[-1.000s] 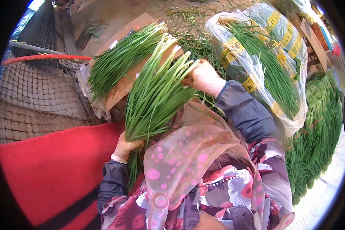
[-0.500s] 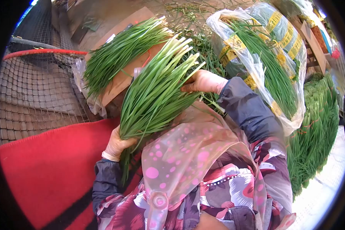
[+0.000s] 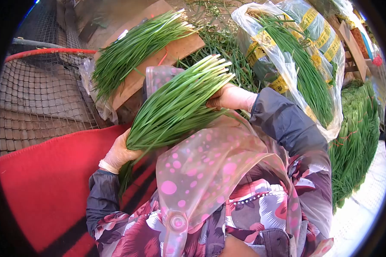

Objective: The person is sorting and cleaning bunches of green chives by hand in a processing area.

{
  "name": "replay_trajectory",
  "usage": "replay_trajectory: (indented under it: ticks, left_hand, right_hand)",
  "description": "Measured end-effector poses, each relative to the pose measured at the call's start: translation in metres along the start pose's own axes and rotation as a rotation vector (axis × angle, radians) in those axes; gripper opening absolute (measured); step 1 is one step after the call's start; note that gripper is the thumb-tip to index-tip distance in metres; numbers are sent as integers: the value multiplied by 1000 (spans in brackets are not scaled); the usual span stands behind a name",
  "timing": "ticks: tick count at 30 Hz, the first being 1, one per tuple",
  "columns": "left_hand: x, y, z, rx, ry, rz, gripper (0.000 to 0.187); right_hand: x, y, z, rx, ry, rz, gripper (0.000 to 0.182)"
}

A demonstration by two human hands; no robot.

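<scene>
Across my lap I hold a bunch of garlic chives point(image 3: 178, 103), pale stem ends toward the upper right and green leaf tips toward the lower left. My left hand point(image 3: 121, 150), gloved, is closed around the leaf end, and some tips hang below it. At the stem end, my right hand point(image 3: 232, 97) grips the underside of the bunch; part of its fingers is hidden behind the stems. Beneath lies a clear apron with pink dots point(image 3: 201, 162). A second heap of chives point(image 3: 141, 49) rests on a brown board point(image 3: 186, 48) beyond the bunch.
To the right stands a clear plastic bag with yellow print point(image 3: 283, 51), holding more chives. A tall stack of chives point(image 3: 356, 141) is beside it. Loose trimmings point(image 3: 214, 45) litter the ground ahead. A red cloth point(image 3: 47, 180) and netting point(image 3: 43, 98) lie on the left.
The held bunch has swung lower and flatter, its stem ends drawn together more evenly. My left hand has moved left and slightly up; my right hand has shifted slightly right and down.
</scene>
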State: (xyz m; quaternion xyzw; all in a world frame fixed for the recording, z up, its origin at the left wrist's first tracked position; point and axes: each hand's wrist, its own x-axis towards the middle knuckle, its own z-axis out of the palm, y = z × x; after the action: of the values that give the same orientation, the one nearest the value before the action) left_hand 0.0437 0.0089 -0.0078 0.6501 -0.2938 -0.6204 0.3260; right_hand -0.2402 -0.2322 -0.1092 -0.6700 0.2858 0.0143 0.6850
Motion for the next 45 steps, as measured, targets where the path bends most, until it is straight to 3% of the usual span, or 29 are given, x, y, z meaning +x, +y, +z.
replay_trajectory:
  ticks: [1, 2, 5, 7, 9, 11, 13, 15, 16, 18, 19, 20, 22, 23, 26, 27, 29, 30, 32, 33, 37, 39, 41, 43, 45]
  left_hand:
    - [0, 1, 0, -2, 0, -2, 61]
    - [0, 3, 0, 24, -15, -9, 62]
    - [0, 4, 2, 39, -30, -18, 62]
    - [1, 2, 5, 32, -32, -19, 63]
    - [-1, -3, 8, -91, -11, -39, 64]
    - [-4, -10, 7, -124, 13, -38, 64]
    - [-9, -21, -3, -157, 39, -36, 64]
    - [-21, -38, -24, -312, -51, -277, 60]
    - [-16, -55, -19, -437, -45, -217, 52]
    - [-21, -72, -18, -590, -64, -283, 41]
    - [-19, -79, -15, -632, -76, -275, 38]
    - [-19, -77, -11, -627, -79, -276, 38]
    - [-19, -72, -1, -642, -94, -204, 34]
    - [-18, -72, 2, -636, -97, -201, 34]
    - [-14, -72, 11, -528, -47, -189, 30]
    - [-14, -75, 9, -524, -49, -187, 30]
    - [-13, -82, 2, -582, -110, -283, 65]
    - [-14, -79, 4, -578, -108, -285, 65]
    - [-13, -69, 8, -485, -68, -286, 63]
    - [-12, -67, 10, -477, -68, -282, 63]
    - [-12, -66, 11, -426, -67, -260, 63]
    - [-12, -64, 18, -437, -56, -232, 62]
    - [-14, -66, 17, -441, -58, -232, 62]
    - [-16, -78, 10, -447, -65, -230, 61]
    - [-18, -104, -6, -555, -73, -268, 62]
  right_hand:
    - [2, 7, 3, 176, 95, -126, 28]
    - [5, 12, 2, 184, 98, -117, 42]
    - [7, 16, 13, 215, 258, -230, 43]
    - [50, 89, 5, 299, 375, -377, 38]
    - [81, 133, -27, -1240, 265, -193, 38]
    - [8, 5, -44, -1088, 331, 320, 33]
    - [-7, 47, -101, -1136, 418, 473, 25]
    - [-20, 142, -147, -1439, 144, 759, 21]
    - [-20, 126, -137, -1437, 153, 759, 21]
    - [-25, 87, -93, -1289, 59, 743, 31]
    - [-36, 40, -78, -1143, 171, 539, 34]
    - [-31, 38, -75, -884, 431, 287, 32]
    - [-18, 6, -79, -12, 436, 156, 38]
    - [-18, -4, -67, 64, 415, -25, 40]
    - [4, -12, -33, -432, 136, 44, 53]
    - [6, -6, -24, -530, 103, -93, 46]
    - [13, -3, -11, -105, -74, -143, 45]
    - [16, 1, -7, -101, -73, -146, 45]
    - [24, 10, -2, 277, -5, -185, 42]
    - [28, 17, -2, 278, -1, -193, 42]
    - [23, 17, -6, -52, 121, -93, 31]
    - [13, 5, -16, -510, 286, 38, 22]
    - [17, 32, -56, -788, 506, 23, 18]
    - [0, 51, -112, -868, 719, 179, 17]
    - [-7, 78, -142, -1135, 786, 446, 19]
